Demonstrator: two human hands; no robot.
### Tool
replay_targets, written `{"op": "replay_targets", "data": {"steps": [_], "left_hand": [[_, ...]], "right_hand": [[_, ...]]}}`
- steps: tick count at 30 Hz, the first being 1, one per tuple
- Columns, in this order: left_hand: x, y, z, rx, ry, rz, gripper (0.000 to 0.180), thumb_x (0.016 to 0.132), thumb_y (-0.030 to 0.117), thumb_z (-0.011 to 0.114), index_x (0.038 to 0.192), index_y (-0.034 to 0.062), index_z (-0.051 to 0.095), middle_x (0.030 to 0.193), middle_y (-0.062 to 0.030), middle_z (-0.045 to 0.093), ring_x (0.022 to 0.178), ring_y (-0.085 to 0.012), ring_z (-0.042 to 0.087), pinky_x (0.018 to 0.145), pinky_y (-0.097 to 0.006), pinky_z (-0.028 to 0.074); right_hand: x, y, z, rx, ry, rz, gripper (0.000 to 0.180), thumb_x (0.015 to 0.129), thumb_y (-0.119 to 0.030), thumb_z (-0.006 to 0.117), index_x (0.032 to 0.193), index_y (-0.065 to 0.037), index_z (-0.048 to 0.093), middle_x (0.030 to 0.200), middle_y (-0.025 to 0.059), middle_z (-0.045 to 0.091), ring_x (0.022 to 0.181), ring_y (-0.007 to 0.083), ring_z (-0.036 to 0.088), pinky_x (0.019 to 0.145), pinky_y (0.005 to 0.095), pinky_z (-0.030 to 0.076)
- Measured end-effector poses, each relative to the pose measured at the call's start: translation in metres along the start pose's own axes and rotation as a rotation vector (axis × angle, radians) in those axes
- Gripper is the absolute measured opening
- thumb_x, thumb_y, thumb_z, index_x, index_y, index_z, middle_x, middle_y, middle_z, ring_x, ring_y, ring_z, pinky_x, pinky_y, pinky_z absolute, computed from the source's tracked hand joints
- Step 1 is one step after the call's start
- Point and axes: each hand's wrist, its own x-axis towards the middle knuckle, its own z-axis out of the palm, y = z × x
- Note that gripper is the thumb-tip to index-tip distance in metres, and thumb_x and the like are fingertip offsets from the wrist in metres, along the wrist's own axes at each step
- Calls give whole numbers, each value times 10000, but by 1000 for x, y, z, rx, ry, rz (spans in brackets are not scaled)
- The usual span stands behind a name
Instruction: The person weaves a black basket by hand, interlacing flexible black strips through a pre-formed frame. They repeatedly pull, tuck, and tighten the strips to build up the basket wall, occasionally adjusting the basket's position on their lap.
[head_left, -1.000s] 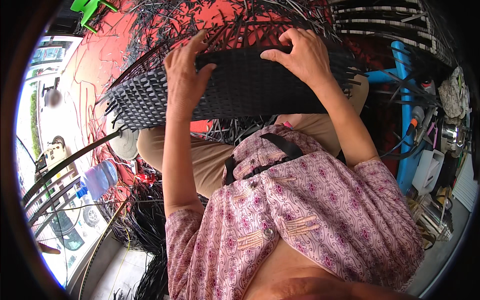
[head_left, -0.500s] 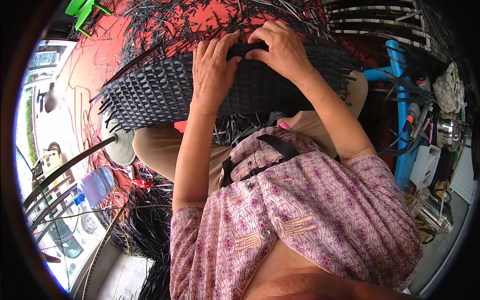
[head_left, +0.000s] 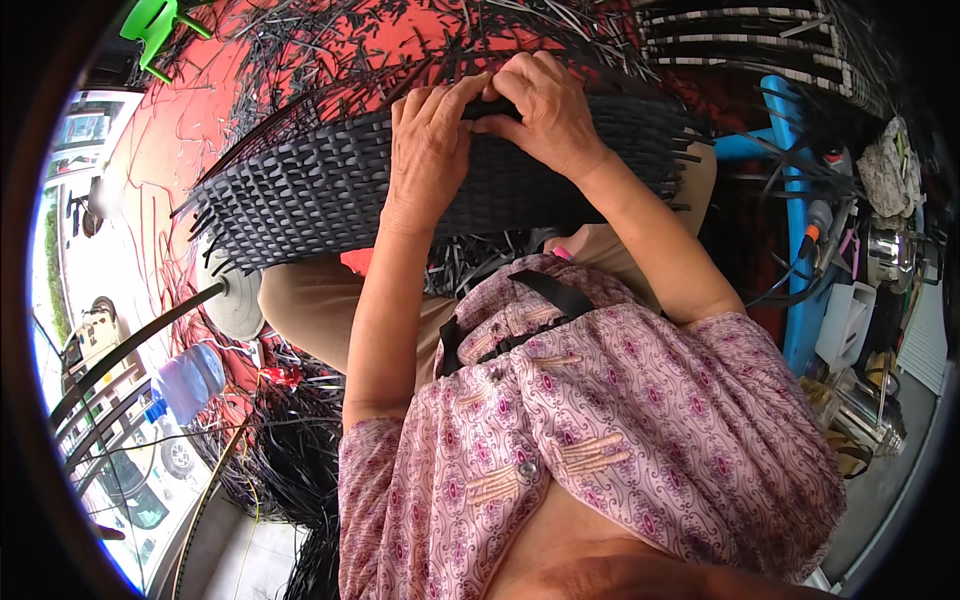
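Clothing: a pink and purple patterned shirt [head_left: 680, 430] filled the nearest part of the view, with a black strap [head_left: 555, 292] across its lower folds
Lap: the legs, in tan trousers [head_left: 310, 295], were bent, with the knees spread apart
Weave: a dark grey, basket-like woven panel [head_left: 300, 185] lay across the lap from knee to knee, short loose ends sticking out along its left and right edges
Left hand: the left hand [head_left: 430, 140] held the panel's far edge near the middle, fingers curled over it and thumb on the near side
Right hand: the right hand [head_left: 545, 115] gripped the same edge just beside the left, thumb and fingers drawn narrow; what lay between the fingertips was hidden
Left side: a clear bluish bottle [head_left: 188, 385] with a blue cap was tipped over near a tangled heap of black strips [head_left: 290, 450]
Right side: a blue frame [head_left: 780, 98] was past the panel's right edge, with a white plastic container [head_left: 846, 325] and a shiny metal vessel [head_left: 888, 255] farther right
Red floor: the red floor [head_left: 195, 100] spread beyond the panel's far edge, littered with dark strip scraps [head_left: 285, 85]
Far left corner of the floor: a bright green plastic chair [head_left: 150, 28]
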Motion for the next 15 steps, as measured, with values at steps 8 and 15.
{"op": "replay_targets", "data": {"steps": [8, 15], "left_hand": [[-14, 7, 6, 37, 86, 81, 516, 843, -33, 622, 1337, 119, 615, 1163, -56, 688, 1080, -261, 622, 985, -401, 457], [-26, 0, 11, 19, 115, 72, 492, 864, -58, 645, 1333, 89, 633, 1194, -95, 686, 1119, -306, 618, 1023, -415, 465]], "right_hand": [[-9, -4, 0, 0, 48, -30, 350, 684, -252, 896, 896, -119, 652, 926, 16, 605, 894, 244, 590, 792, 379, 508], [-24, -8, -17, -77, 66, 3, 375, 711, -238, 891, 1012, -137, 690, 1024, 24, 624, 954, 242, 602, 878, 381, 495]]}}
